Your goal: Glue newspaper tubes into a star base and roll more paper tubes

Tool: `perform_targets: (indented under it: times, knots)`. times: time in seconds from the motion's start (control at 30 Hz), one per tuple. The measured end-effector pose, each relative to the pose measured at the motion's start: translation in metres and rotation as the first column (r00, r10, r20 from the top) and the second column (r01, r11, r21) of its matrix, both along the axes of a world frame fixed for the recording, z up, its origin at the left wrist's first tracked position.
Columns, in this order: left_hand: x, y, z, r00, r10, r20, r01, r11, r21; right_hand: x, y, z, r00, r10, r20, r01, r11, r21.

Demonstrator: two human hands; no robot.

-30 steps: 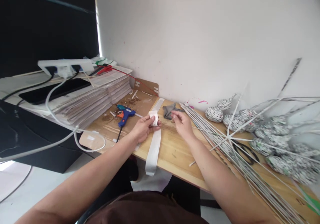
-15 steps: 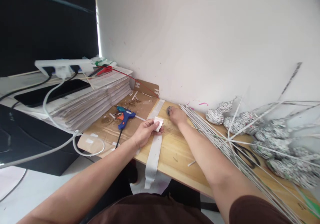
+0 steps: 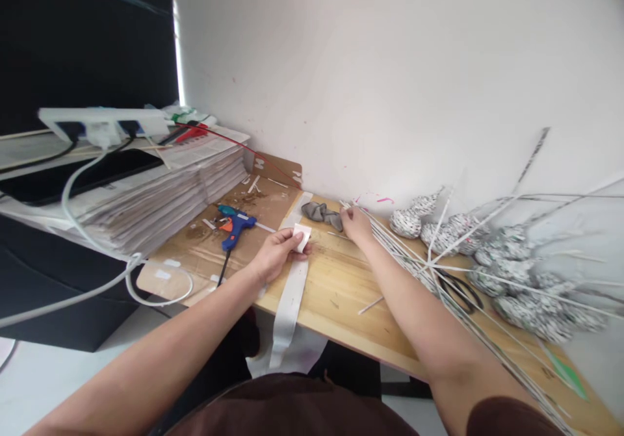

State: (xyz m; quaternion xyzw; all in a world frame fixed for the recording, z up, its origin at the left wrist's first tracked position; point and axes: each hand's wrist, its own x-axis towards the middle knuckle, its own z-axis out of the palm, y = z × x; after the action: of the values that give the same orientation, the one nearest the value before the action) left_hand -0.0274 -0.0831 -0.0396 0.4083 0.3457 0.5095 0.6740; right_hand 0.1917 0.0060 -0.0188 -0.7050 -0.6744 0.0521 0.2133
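1. One left hand (image 3: pixel 281 252) and one right hand (image 3: pixel 357 225) are showing, making two.
2. One white slip (image 3: pixel 302 235), one long white strip (image 3: pixel 288 309) and one grey cloth (image 3: pixel 314 212) are appearing.
3. One glue gun (image 3: pixel 237 228) is lying.
4. One power strip (image 3: pixel 100 119) is resting.
5. Woven paper gourds (image 3: pixel 405 223) are overlapping, at least four (the exact number is hiding).
6. Paper sticks (image 3: pixel 396 244) are forming one bundle, too many for counting.

paper piece (image 3: pixel 303 234): white | strip (image 3: pixel 288 303): off-white | paper sticks (image 3: pixel 390 241): whitish | cloth (image 3: pixel 316 212): grey | glue gun (image 3: pixel 238 228): blue, orange, teal | worktop (image 3: pixel 336 286): yellow-brown wood grain | woven bulbs (image 3: pixel 405 223): black-and-white speckle, perhaps green-flecked
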Motion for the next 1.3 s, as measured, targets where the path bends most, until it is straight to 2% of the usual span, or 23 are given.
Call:
perform_targets:
  times: [0.13, 0.3, 0.5, 0.63, 0.73, 0.87, 1.07, 1.3]
  knots:
    - [0.0, 0.0, 0.0, 1.0, 0.009, -0.013, -0.009, 1.0, 0.001, 0.015, -0.028, -0.005, 0.997, 0.07, 0.045, -0.067, 0.996, -0.061]
    - [-0.001, 0.0, -0.003, 1.0, 0.0, -0.02, 0.0, 1.0, 0.016, 0.011, -0.04, 0.007, 0.992, 0.081, 0.095, -0.07, 0.991, -0.116]
    - [-0.001, 0.001, -0.005, 0.999, -0.001, -0.035, 0.002, 0.999, 0.043, -0.034, -0.016, 0.018, 0.999, -0.022, 0.041, 0.022, 1.0, -0.003]
    - [0.0, 0.001, -0.004, 0.999, 0.011, -0.052, -0.009, 0.999, 0.04, -0.058, 0.008, 0.007, 0.995, -0.098, -0.022, 0.098, 0.995, -0.01]
    - [0.0, 0.001, -0.004, 0.999, 0.005, -0.053, -0.003, 0.999, 0.04, -0.066, 0.016, -0.007, 0.995, -0.09, -0.052, 0.091, 0.996, 0.024]
    - [0.0, 0.001, -0.005, 0.997, -0.012, -0.075, 0.016, 0.998, 0.062, -0.057, 0.017, -0.013, 0.994, -0.053, -0.093, 0.059, 0.996, 0.066]
    - [0.001, 0.002, -0.006, 0.995, -0.019, -0.097, 0.027, 0.996, 0.082, -0.026, 0.02, 0.01, 0.996, -0.058, -0.071, 0.066, 0.99, 0.123]
    - [0.0, 0.002, -0.007, 0.995, -0.022, -0.097, 0.03, 0.996, 0.079, -0.034, 0.006, 0.006, 0.992, 0.122, -0.023, -0.123, 0.992, -0.038]
